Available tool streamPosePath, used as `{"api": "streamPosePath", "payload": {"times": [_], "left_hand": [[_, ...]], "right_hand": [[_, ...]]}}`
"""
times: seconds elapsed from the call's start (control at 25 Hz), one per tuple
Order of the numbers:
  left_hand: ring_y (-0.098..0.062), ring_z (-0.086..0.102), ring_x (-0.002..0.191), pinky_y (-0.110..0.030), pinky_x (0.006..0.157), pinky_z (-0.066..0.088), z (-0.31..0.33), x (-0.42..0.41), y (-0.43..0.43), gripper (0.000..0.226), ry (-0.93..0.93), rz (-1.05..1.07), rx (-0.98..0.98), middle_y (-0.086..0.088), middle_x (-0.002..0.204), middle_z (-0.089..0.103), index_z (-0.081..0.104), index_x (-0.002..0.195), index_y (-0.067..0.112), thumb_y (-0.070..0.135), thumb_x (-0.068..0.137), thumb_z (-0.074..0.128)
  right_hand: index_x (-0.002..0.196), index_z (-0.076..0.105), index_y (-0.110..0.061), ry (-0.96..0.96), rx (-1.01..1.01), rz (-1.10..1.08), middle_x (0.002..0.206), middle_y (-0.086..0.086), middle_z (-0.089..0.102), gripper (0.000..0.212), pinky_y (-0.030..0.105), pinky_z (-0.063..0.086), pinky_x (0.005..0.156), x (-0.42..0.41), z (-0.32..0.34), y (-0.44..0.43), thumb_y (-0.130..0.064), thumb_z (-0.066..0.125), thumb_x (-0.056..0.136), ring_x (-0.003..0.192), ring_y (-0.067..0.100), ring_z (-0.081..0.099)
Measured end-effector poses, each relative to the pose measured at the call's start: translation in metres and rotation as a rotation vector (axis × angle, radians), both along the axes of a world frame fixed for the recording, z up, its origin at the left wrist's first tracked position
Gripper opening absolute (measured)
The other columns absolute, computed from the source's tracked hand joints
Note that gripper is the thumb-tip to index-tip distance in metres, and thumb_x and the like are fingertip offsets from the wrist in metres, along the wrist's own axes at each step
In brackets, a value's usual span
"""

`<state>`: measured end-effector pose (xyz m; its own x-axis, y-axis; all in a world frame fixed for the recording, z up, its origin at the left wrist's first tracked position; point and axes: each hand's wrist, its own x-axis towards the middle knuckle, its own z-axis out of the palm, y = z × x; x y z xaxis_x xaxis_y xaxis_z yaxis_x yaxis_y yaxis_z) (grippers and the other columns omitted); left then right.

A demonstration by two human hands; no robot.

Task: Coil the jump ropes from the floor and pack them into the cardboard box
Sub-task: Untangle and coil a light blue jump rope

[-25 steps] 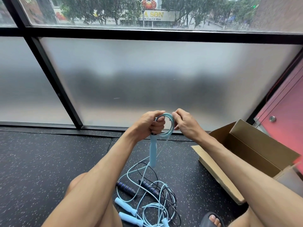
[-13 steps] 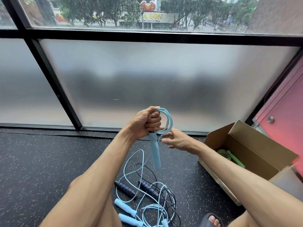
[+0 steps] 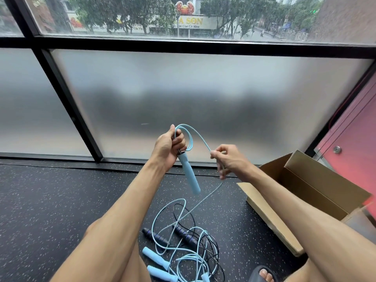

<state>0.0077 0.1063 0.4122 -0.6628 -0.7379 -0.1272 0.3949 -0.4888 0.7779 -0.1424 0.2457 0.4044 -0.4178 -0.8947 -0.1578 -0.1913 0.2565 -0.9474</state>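
My left hand [image 3: 169, 146] grips a few small coils of a light blue jump rope [image 3: 188, 139] together with the top of its blue handle [image 3: 189, 176], which hangs down. My right hand [image 3: 227, 159] pinches the same rope's cord to the right of the coils; the cord runs down from it to the floor. On the floor between my legs lies a tangle of ropes [image 3: 189, 241]: light blue cords with blue handles [image 3: 155, 258] and a black rope with dark handles [image 3: 184, 234]. The open cardboard box [image 3: 317, 190] stands on the right.
A frosted glass wall with black frames rises right behind the hands. A pink door or panel [image 3: 354, 143] stands behind the box. My right foot in a dark sandal [image 3: 263, 274] rests near the rope pile. The floor is dark speckled rubber.
My right hand has moved out to the right along the cord and now pinches it, drawing a longer span. The left hand has risen slightly with the coils.
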Motion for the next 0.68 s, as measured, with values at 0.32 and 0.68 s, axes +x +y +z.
{"api": "streamPosePath", "payload": {"times": [0.32, 0.68], "left_hand": [[-0.009, 0.016, 0.038, -0.023, 0.041, 0.018, 0.004, 0.001, 0.005, 0.039, -0.036, -0.126, -0.005, 0.008, 0.042, 0.02, 0.039, 0.065, 0.018, 0.028, 0.102, 0.034], [-0.014, 0.041, 0.05, -0.026, 0.054, 0.04, 0.0, -0.009, 0.007, 0.028, 0.119, 0.103, -0.002, 0.0, 0.064, 0.038, 0.05, 0.088, 0.01, 0.022, 0.107, 0.033]], "right_hand": [[0.078, 0.067, -0.008, 0.493, -0.051, -0.045, 0.048, -0.012, 0.055, 0.024, 0.014, 0.029, 0.045, -0.01, 0.001, 0.004, -0.021, 0.061, 0.096, 0.041, 0.001, 0.043], [0.106, 0.049, 0.0, 0.108, 0.221, 0.227, 0.066, 0.016, 0.062, 0.017, 0.044, 0.06, 0.055, 0.013, 0.002, 0.011, -0.017, 0.047, 0.104, 0.053, 0.028, 0.064]]}}
